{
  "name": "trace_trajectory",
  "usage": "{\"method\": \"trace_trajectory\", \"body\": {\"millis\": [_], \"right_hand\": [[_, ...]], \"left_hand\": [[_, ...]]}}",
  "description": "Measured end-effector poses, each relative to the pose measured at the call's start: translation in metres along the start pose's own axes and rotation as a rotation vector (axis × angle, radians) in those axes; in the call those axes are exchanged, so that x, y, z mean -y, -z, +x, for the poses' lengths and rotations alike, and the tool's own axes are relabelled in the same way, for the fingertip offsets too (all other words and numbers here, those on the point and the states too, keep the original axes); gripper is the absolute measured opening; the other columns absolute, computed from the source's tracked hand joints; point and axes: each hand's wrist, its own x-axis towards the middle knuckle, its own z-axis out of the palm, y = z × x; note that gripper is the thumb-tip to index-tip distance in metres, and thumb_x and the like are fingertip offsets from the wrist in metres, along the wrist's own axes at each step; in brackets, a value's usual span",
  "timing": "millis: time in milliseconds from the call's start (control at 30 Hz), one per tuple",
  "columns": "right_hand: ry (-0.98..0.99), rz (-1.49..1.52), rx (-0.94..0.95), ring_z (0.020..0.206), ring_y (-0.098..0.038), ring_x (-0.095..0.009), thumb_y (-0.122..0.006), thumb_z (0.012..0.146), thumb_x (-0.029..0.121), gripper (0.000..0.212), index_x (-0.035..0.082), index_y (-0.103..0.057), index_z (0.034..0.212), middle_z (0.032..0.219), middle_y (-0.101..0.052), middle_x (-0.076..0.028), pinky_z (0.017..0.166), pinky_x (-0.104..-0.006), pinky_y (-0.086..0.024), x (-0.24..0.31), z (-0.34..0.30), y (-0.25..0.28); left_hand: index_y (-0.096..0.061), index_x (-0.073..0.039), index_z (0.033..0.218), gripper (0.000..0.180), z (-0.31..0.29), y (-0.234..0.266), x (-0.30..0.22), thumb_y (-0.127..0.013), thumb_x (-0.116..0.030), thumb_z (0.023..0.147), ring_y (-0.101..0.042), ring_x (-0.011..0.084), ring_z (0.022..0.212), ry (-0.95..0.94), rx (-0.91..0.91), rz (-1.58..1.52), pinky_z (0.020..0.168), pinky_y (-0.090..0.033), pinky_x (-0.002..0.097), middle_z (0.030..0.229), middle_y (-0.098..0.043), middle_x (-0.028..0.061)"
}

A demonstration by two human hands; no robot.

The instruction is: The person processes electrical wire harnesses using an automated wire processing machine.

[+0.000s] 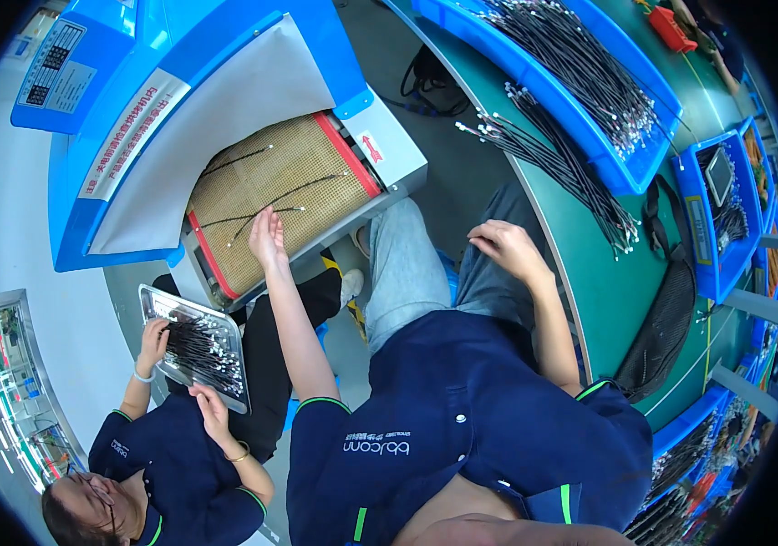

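Note:
My left hand (268,238) is over the near edge of a tan mesh conveyor belt (293,150), fingers stretched out. Its fingertips are at a thin black cable (248,218) with white ends; whether they touch it I cannot tell. Another black cable (307,186) crosses the mesh at a slant, and a third (241,159) lies farther back, near the machine's mouth. Above my right thigh is my right hand (509,247), its fingers curled in toward the thumb, with nothing visible in them. It is apart from the green table (548,196).
The belt comes out of a blue machine (334,55) with a white curtain. At left, a seated co-worker handles black cables in a metal tray (149,305). On the table lie a loose cable bundle (562,159), a blue bin (630,177) of cables and a black pouch (662,337).

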Motion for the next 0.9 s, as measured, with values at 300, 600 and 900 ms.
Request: {"method": "trace_trajectory", "body": {"millis": [300, 600, 900], "right_hand": [[-0.110, 0.054, -0.181, 0.070, -0.062, -0.025, -0.063, 0.084, 0.011, 0.011, 0.004, -0.065, 0.093, 0.081, -0.063, -0.010, 0.063, -0.0324, -0.049, 0.044, 0.003, 0.045], [-0.542, -0.491, -0.730, 0.089, -0.057, -0.030, -0.069, 0.078, 0.015, 0.026, 0.005, -0.064, 0.101, 0.097, -0.062, -0.013, 0.081, -0.0389, -0.046, 0.013, -0.019, 0.099], [-0.697, -0.579, -0.629, 0.088, -0.053, -0.032, -0.071, 0.075, 0.018, 0.018, 0.008, -0.061, 0.088, 0.094, -0.056, -0.013, 0.077, -0.0432, -0.043, -0.010, -0.029, 0.114]], "left_hand": [[-0.054, 0.004, 0.122, 0.034, -0.016, 0.003, 0.000, -0.058, -0.009, 0.091, -0.062, 0.0131, 0.090, -0.043, 0.074, 0.008, 0.079, -0.053, 0.0246, 0.112, -0.064, 0.0132], [-0.058, 0.000, 0.118, 0.028, -0.084, -0.008, 0.033, -0.055, -0.011, 0.093, -0.062, 0.0120, 0.089, 0.065, 0.316, 0.157, 0.079, -0.052, 0.0247, 0.105, -0.065, 0.0085], [-0.059, 0.001, 0.114, 0.023, -0.157, -0.024, 0.087, -0.054, -0.009, 0.094, -0.061, 0.0111, 0.087, 0.217, 0.459, 0.239, 0.077, -0.051, 0.0229, 0.102, -0.065, 0.0083]]}}
